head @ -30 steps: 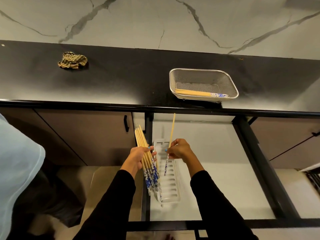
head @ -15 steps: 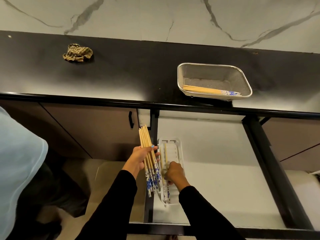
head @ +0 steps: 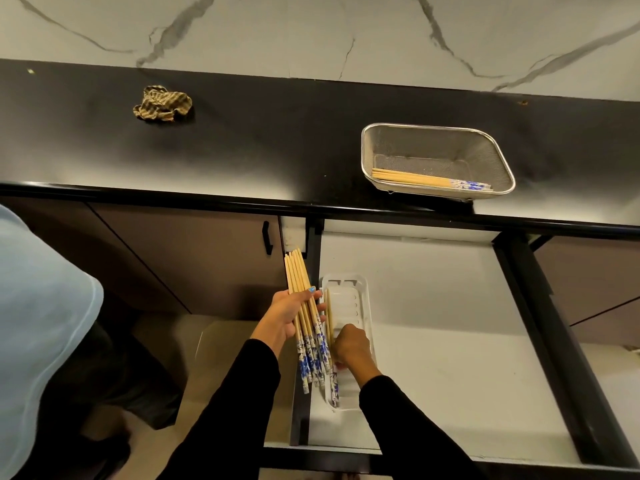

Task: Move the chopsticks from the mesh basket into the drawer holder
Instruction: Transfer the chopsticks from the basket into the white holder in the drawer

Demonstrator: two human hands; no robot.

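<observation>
Slippage is the main risk: the left hand point(head: 289, 315) holds a fanned chopstick bundle point(head: 304, 317) loosely beside the white drawer holder point(head: 360, 306), where the right hand point(head: 351, 346) seats one chopstick point(head: 329, 315), while more wait in the mesh basket point(head: 498, 157).

Right hand point(head: 349, 346) fingers and holder point(head: 363, 306) middle hidden.
</observation>
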